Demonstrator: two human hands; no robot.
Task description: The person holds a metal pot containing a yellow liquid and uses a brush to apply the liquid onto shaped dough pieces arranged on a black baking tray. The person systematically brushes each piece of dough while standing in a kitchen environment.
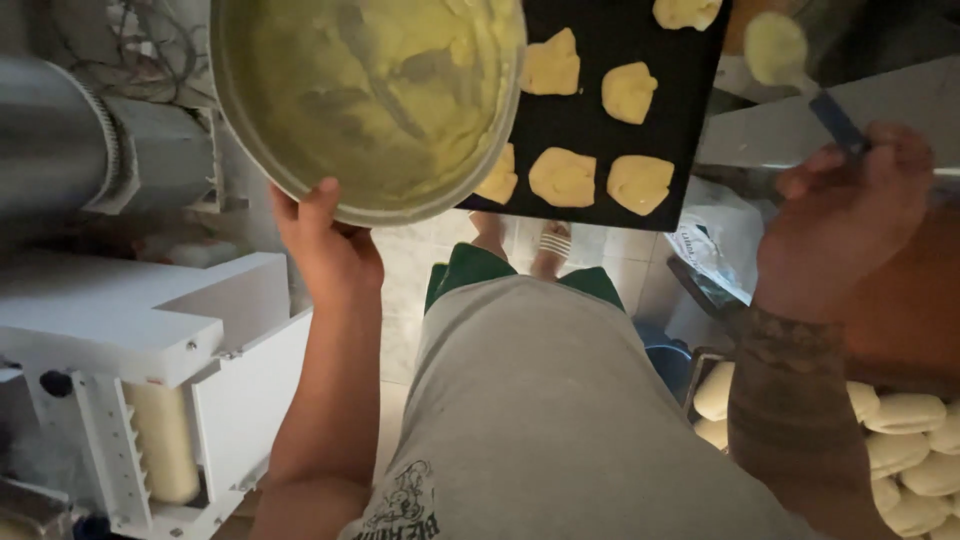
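The black baking tray (600,30) serves as the landmark: it carries 6 visible pale yellow dough pieces (563,177) and juts over a light tiled floor (620,265) where the person's sandalled feet show just below its near edge. Overlapping the tray's left side is a round metal bowl (370,100) smeared with yellow cream; the left hand (325,245) grips its lower rim, fingers curled under and thumb up on the edge. Right of the tray, the right hand (845,215) is clenched around the blue handle of a spatula (780,50), whose cream-coated blade hovers at the tray's upper right corner. Left of the tray, beyond the bowl, stand a white dough roller machine (150,340) and a metal duct. Below and right of the tray, pale dough rounds (905,415) are stacked in a container. The room is dim.
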